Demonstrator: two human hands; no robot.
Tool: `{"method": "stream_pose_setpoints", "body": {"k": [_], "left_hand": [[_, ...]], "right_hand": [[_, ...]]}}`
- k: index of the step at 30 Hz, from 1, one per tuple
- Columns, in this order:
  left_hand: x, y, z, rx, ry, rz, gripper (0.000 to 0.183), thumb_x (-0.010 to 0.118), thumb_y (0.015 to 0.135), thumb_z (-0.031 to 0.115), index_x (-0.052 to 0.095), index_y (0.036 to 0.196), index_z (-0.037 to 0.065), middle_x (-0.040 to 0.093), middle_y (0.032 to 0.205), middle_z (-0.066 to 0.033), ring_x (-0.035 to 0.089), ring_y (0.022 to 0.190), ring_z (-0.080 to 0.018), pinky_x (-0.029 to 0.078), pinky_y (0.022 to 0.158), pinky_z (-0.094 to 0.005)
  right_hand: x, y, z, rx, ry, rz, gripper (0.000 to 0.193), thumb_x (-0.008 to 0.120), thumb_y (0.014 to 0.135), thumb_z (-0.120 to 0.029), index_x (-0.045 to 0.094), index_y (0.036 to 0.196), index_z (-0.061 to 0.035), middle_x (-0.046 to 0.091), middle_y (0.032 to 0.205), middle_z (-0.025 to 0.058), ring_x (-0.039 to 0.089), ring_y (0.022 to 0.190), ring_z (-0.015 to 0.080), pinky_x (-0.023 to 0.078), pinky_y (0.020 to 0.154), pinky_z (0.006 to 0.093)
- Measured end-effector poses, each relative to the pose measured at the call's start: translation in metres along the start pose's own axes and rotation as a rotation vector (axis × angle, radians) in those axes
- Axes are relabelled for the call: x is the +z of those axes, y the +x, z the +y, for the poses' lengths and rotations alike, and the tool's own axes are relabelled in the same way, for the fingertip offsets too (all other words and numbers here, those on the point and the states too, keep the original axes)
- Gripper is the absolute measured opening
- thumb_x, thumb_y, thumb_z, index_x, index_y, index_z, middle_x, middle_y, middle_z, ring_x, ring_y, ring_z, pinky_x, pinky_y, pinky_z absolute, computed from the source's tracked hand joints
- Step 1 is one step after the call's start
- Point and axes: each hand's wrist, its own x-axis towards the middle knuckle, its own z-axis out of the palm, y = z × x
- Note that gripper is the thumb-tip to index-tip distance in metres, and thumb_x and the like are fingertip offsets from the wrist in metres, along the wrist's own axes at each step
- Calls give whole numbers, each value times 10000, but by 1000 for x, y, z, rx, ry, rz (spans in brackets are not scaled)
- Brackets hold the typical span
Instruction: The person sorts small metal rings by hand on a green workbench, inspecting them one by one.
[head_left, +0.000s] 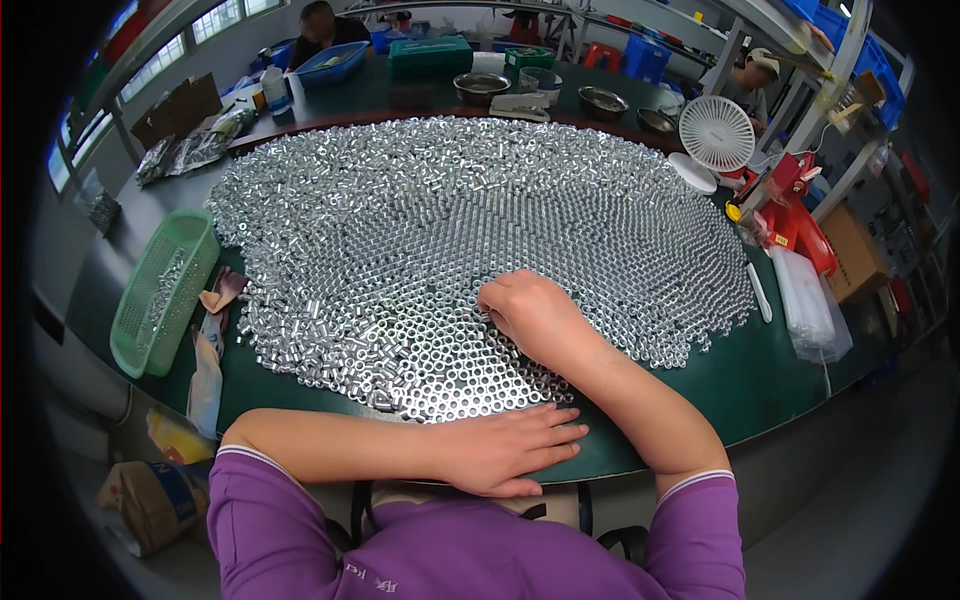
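A wide spread of small shiny metal sleeves (470, 235) covers most of the green table (780, 400). Many in the middle stand on end in tight rows, showing their round holes; those at the far side and the near left lie loose and heaped. My right hand (535, 312) reaches into the middle of the spread with its fingers curled down and together among the sleeves; the fingertips are partly hidden, and what they pinch does not show. Flat along the near table edge rests my left hand (510, 450), palm down, fingers stretched out, against the front row of sleeves.
A green plastic basket (128, 310) with some metal parts stands at the left beside a crumpled cloth (208, 350). White fan (716, 134), red bin (805, 235) and clear plastic bags (803, 300) sit on the right. Metal bowls (603, 100) and two people are across the table.
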Motion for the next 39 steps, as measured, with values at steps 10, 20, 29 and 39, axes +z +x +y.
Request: {"method": "stream_pose_setpoints", "body": {"k": [10, 20, 29, 39], "left_hand": [[5, 1, 0, 9, 0, -14, 612, 456, 938, 346, 303, 1385, -43, 203, 1484, -248, 187, 1380, -417, 175, 1125, -508], [0, -2, -1, -2, 15, -24, 610, 446, 946, 348, 294, 1393, -38, 196, 1491, -237, 163, 1394, -400, 164, 1130, -505], [0, -1, -5, 21, -7, 9, 614, 481, 927, 342, 324, 1369, -55, 220, 1474, -252, 198, 1379, -410, 191, 1122, -510], [5, 0, -1, 19, -15, 9, 616, 486, 922, 337, 326, 1363, -62, 223, 1466, -267, 197, 1377, -412, 189, 1122, -509]], "right_hand": [[0, -1, -5, 40, 98, -66, 97, 676, 737, -89, 649, 813, -36, 613, 824, 111, 591, 827, 314, 479, 755, 413], [0, 4, -10, -43, 10, -31, 127, 648, 743, -43, 626, 867, -54, 613, 800, 101, 592, 815, 298, 480, 722, 399], [7, 7, 5, 30, 113, 10, 189, 654, 758, -50, 622, 943, -65, 633, 840, 88, 594, 851, 297, 477, 762, 399], [8, 8, -5, -79, 75, -15, 113, 656, 760, -61, 632, 871, -58, 595, 868, 76, 563, 855, 283, 471, 760, 383]]}}
